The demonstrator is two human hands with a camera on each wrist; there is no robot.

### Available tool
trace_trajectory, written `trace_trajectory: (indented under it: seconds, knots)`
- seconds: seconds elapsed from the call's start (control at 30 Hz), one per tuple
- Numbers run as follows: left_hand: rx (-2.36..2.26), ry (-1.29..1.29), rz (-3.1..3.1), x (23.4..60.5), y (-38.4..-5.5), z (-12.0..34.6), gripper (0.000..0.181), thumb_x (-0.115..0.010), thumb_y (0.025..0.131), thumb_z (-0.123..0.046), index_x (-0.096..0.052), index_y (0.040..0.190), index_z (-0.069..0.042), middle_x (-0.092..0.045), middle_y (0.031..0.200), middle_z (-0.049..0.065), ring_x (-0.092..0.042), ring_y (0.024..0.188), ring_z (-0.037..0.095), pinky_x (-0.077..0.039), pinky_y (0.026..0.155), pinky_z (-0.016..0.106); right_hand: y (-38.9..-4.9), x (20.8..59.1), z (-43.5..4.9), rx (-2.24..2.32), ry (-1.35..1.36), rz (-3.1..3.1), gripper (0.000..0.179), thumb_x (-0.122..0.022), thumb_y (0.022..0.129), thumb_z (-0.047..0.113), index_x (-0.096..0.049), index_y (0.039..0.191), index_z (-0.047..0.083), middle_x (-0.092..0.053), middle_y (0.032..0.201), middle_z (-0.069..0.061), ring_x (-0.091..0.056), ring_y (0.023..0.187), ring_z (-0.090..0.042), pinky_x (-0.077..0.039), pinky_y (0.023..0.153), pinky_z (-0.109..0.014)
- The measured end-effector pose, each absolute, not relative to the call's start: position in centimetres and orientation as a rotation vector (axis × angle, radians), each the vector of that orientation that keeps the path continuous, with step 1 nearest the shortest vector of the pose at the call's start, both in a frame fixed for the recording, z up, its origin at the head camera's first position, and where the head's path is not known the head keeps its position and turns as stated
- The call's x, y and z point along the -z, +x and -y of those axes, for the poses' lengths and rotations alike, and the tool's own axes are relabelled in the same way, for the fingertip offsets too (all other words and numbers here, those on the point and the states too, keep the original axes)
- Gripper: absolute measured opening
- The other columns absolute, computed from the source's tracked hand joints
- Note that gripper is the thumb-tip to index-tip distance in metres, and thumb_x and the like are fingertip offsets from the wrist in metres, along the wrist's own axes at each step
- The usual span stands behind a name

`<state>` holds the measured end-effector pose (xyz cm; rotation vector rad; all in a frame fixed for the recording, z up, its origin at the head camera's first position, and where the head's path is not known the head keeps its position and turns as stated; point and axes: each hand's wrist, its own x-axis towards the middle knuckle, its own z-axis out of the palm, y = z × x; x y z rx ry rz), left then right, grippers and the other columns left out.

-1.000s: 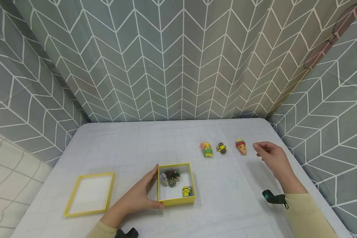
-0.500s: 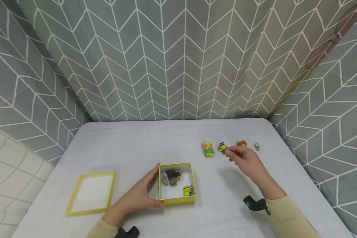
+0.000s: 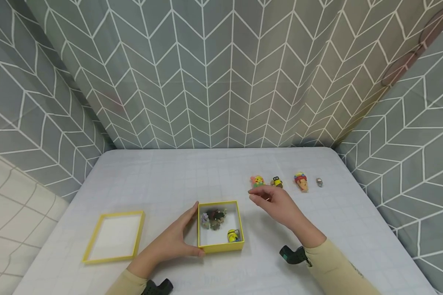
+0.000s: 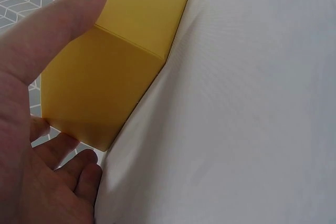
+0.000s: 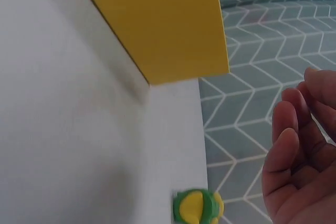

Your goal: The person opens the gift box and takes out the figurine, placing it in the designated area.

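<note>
A yellow box (image 3: 221,247) with a white inside stands upright on the table. My left hand (image 3: 170,243) grips its left side, thumb at the near corner and fingers on the far side; the left wrist view shows the thumb (image 4: 79,9) on the box wall. Inside lie a yellow minion figure (image 3: 233,235) and a cluster of dark and grey-purple figures (image 3: 215,217). My right hand (image 3: 277,205) hovers right of the box, fingers loosely curled with nothing seen between them. It partly overlaps a green-and-yellow figure (image 3: 257,180) and a minion in brown (image 3: 277,182).
A red-and-tan figure (image 3: 301,182) and a small grey figure (image 3: 319,182) lie farther right in the row. The yellow-rimmed lid (image 3: 114,237) rests at left, its white inside up. Patterned curtains (image 3: 221,82) hang around the table.
My right hand let go of the small grey figure at the far right, then moved left past the row of figures toward the box. The left hand keeps its grip on the box.
</note>
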<state>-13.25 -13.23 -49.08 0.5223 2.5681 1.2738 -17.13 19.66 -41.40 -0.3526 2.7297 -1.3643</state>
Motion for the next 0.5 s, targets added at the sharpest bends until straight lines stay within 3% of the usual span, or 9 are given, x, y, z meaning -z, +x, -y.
trace_trajectory:
  seconds: [0.27,0.5]
  knots:
    - [-1.295,0.529,-2.564,49.2,-13.3,13.3,0.139,-0.093,0.051,-0.056,-0.014,0.160,-0.024,-0.020,0.161,-0.007,-0.020,0.147,0.020,-0.021,0.116,0.048,-17.0,41.4,-16.7,1.361,-0.523,-2.682,0.019,-0.069,0.095,0.029,-0.073,0.111,0.021,-0.068,0.096,0.010,-0.061,0.083,-0.013,-0.054,0.068,-0.031]
    - [-1.295,0.532,-2.561,49.1,-13.3,13.3,0.138,-0.094,0.052,-0.056,-0.015,0.160,-0.024,-0.020,0.161,-0.007,-0.020,0.147,0.019,-0.021,0.116,0.048,-16.7,41.4,-14.5,1.373,-0.611,-2.617,0.018,-0.068,0.095,0.024,-0.074,0.111,0.018,-0.069,0.103,0.007,-0.060,0.085,-0.011,-0.054,0.073,-0.028]
